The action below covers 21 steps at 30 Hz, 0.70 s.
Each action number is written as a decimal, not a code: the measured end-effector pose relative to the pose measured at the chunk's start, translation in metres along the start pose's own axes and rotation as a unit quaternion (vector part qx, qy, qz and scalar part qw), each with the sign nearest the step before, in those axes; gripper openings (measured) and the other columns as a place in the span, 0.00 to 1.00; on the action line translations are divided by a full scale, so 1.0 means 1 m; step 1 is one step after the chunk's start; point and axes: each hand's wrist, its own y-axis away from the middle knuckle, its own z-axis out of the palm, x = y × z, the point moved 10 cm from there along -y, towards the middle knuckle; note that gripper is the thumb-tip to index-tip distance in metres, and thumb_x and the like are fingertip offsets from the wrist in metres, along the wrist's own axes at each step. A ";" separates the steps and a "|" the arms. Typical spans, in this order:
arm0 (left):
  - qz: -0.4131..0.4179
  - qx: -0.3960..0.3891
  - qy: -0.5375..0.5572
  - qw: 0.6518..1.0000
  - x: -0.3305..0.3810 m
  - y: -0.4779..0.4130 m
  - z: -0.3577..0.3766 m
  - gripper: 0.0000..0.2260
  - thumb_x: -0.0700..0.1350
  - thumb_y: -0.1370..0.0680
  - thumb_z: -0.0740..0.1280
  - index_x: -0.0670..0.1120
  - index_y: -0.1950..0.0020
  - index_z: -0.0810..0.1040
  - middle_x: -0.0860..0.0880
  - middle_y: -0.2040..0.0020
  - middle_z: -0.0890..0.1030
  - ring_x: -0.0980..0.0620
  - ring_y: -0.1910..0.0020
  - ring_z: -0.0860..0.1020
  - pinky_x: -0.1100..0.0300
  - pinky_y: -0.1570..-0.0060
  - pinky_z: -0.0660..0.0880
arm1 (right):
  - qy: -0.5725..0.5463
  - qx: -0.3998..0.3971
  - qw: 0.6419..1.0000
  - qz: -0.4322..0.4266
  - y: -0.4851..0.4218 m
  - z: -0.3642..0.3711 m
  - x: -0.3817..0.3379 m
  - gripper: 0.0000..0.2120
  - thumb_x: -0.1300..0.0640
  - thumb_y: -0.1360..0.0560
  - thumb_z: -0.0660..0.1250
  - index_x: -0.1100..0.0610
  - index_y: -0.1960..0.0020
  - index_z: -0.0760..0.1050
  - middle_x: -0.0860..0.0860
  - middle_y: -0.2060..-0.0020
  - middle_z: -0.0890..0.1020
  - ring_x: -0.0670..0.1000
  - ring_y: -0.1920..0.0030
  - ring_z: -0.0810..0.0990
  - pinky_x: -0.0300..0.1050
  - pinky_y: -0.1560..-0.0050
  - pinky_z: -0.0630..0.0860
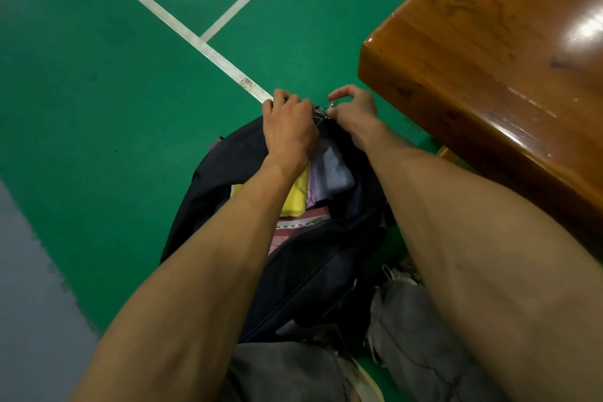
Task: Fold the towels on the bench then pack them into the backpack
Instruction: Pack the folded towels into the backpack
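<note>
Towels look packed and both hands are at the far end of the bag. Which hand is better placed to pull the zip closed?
The right hand, probably: its fingers already pinch the metal zip pull. The left hand grips the backpack edge beside it, well placed to steady the fabric.

Tight spot at the bag's far end

My two hands (288, 127) (354, 114) fill the far end of the bag (228, 173). The bench (489, 59) blocks the right side. On the left, the green floor (98, 91) is wide open for me.
</note>
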 end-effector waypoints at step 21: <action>0.016 -0.140 -0.052 0.989 0.011 -0.003 0.036 0.19 0.63 0.22 0.63 0.53 0.41 0.81 0.46 0.39 0.74 0.42 0.35 0.66 0.40 0.33 0.56 | 0.226 -0.056 0.972 0.025 0.008 0.017 -0.003 0.11 0.61 0.23 0.64 0.60 0.64 0.73 0.56 0.67 0.78 0.54 0.69 0.77 0.39 0.76 0.66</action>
